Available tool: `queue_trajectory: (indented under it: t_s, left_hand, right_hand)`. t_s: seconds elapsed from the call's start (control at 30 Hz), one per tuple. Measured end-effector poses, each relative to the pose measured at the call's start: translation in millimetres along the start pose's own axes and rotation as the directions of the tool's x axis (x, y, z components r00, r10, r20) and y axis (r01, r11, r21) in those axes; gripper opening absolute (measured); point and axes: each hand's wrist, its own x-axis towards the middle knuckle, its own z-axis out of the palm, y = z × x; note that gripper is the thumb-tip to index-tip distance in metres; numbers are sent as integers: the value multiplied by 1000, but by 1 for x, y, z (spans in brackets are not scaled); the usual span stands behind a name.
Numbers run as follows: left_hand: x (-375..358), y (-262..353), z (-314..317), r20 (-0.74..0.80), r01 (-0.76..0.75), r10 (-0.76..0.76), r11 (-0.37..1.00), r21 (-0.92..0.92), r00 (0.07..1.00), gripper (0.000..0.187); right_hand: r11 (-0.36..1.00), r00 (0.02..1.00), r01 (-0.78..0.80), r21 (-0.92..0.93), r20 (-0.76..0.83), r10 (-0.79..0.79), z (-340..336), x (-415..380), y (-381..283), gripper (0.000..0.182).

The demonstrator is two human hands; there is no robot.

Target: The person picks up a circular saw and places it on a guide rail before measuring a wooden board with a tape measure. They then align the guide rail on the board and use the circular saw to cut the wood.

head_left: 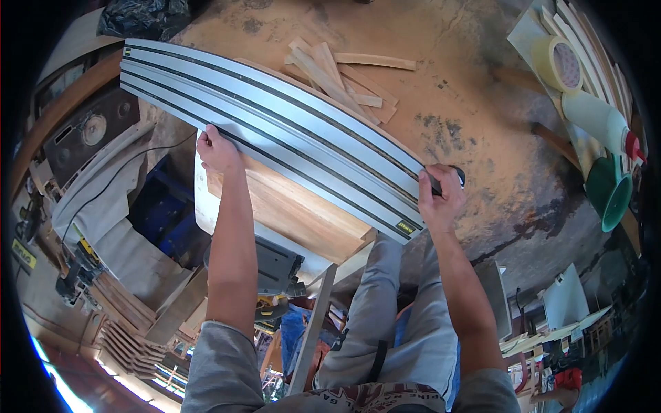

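Note:
A long silver guide rail (pixel 275 131) with black strips lies slantwise across a wooden board (pixel 303 206). My left hand (pixel 220 153) is closed on the rail's near edge, left of its middle, with its fingertips partly hidden. At the rail's right end, my right hand (pixel 444 199) is closed around a small black object (pixel 459 177) with a shiny rim. Its kind is mostly hidden by the fingers. This hand is touching the rail's corner. The board rests on a pale surface (pixel 204 206) beside a grey machine housing (pixel 275 265).
Loose wood offcuts (pixel 330 72) lie on the dusty floor beyond the rail. To the right are a tape roll (pixel 558 63), a white bottle (pixel 595 118) and a green funnel (pixel 609 196). A black cable (pixel 113 175) and blue crate (pixel 169 206) are at left.

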Motion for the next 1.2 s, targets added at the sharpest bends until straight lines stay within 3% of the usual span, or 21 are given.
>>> queue_trajectory:
  t_s: [0.17,0.27,0.37,0.47,1.2]
  left_hand:
    - [-4,7,-3,16,19,-18,1000,-15,1000,43]
    - [-3,10,-5,23,39,-39,999,-6,999,44]
    - [-3,5,-1,1,59,-59,996,-61,998,45]
    - [-6,12,-1,-4,88,-89,991,-100,996,45]
    - [-3,7,0,-30,18,-21,997,-71,999,43]
  right_hand:
    - [998,998,-57,2,26,57,-5,2,-2,15]
    - [978,978,-207,28,27,206,-6,-1,-4,16]
    - [970,969,-245,4,21,245,-5,-6,-1,17]
    - [966,969,-241,-96,27,245,-3,-13,9,18]
    - [993,993,-119,-10,6,119,-1,-7,8,15]
